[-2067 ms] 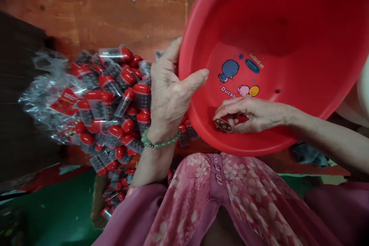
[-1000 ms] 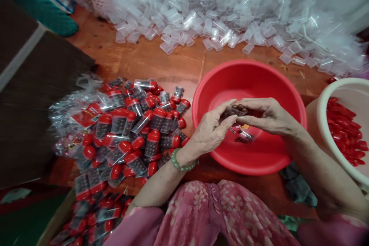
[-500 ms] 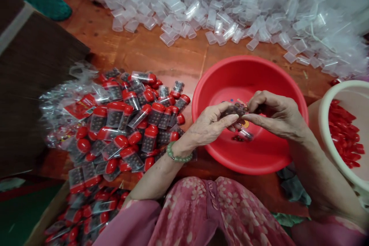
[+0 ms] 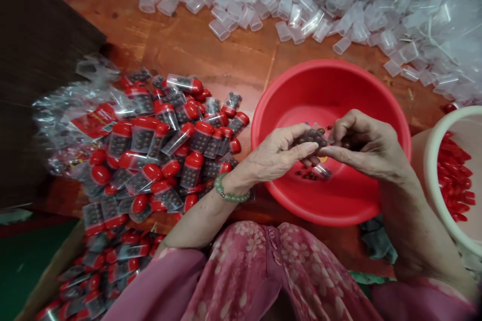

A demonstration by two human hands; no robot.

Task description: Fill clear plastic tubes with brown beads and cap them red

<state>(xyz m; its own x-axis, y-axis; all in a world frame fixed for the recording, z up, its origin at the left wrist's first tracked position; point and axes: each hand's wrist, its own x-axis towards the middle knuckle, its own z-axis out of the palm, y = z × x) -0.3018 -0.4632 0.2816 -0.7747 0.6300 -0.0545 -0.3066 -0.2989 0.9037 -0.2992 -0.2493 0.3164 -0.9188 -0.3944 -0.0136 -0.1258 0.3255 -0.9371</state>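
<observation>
Pinching brown beads (image 4: 311, 137) between left hand (image 4: 276, 158) and right hand (image 4: 363, 148), low over a red plastic basin (image 4: 331, 62); red-capped clear tubes (image 4: 169, 145) heaped on an orange wooden surface (image 4: 211, 55), loose clear tubes (image 4: 286, 10) beyond, red caps (image 4: 455, 180) inside a white basin (image 4: 433, 170).

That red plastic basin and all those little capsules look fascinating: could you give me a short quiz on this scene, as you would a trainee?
1. True or false: the green bead bracelet is on the right wrist.
2. What lies in the white plastic basin at the right edge? A) red caps B) clear tubes C) green cloth
3. Fill the gap: the left hand and right hand hold dark brown beads above the ___ plastic basin.

Key: 1 false, it is on the left wrist; 2 A; 3 red.
</observation>
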